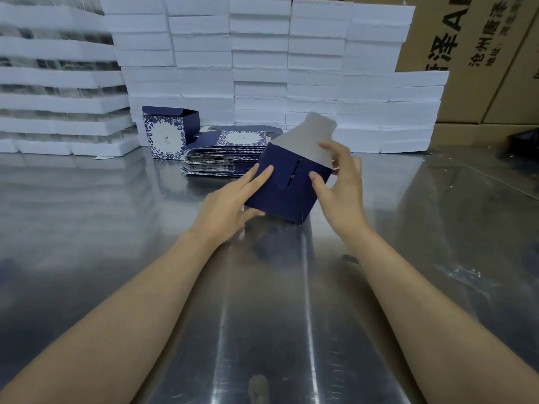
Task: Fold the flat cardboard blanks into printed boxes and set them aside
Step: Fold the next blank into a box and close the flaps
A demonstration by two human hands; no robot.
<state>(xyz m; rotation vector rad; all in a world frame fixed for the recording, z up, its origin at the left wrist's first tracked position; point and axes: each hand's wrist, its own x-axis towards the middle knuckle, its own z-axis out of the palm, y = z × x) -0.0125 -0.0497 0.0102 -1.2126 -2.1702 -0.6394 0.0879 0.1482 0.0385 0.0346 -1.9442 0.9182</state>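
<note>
A half-folded dark blue box is tilted above the steel table, its grey inner flap sticking up and back. My left hand holds its left side, fingers flat on the top face and thumb under it. My right hand grips the right edge, thumb on the blue face, fingers behind the flap. Behind it lies a stack of flat printed blanks. One folded blue-and-white box stands upright left of the stack with its lid open.
White foam trays are piled in a wall along the back of the table, more at the left. Brown printed cartons stand at the back right.
</note>
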